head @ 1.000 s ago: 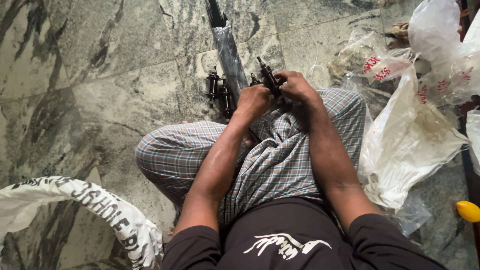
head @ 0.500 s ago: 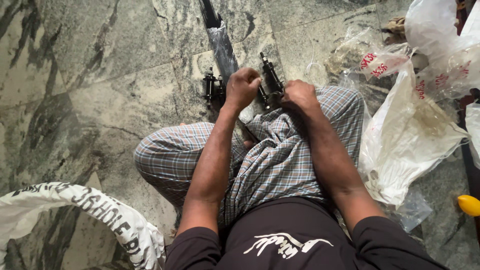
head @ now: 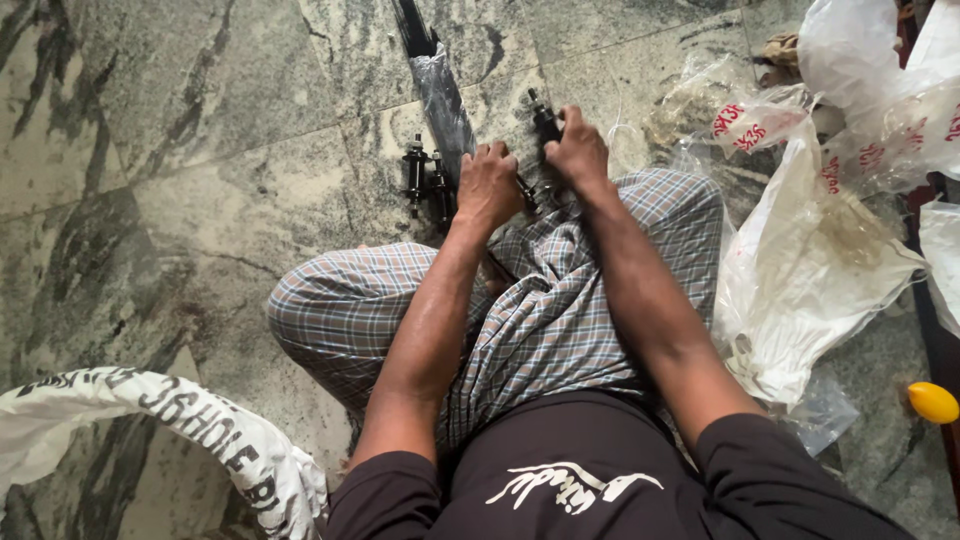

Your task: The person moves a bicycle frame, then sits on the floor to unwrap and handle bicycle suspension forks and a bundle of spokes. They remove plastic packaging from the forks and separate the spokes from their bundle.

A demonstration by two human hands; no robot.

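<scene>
- Right hand [head: 577, 148] fingers curl tight around a black metal part [head: 545, 122], held above the checked cloth [head: 560, 310]
- Left hand [head: 488, 185] fingers curl shut just beside it; what they pinch is hidden
- Two more black parts [head: 424, 178] stand on the stone floor [head: 180, 130], left of the hands
- White plastic bags [head: 810, 260] lie to the right

Grey marble floor [head: 180, 130], black metal parts [head: 422, 180], plastic bags [head: 810, 270], yellow object [head: 932, 402]

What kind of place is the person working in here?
Probably an informal floor workspace, not a fitted workshop. The person sits cross-legged on a grey-green stone floor, with loose plastic bags at one side and small black metal parts standing on the floor.
</scene>
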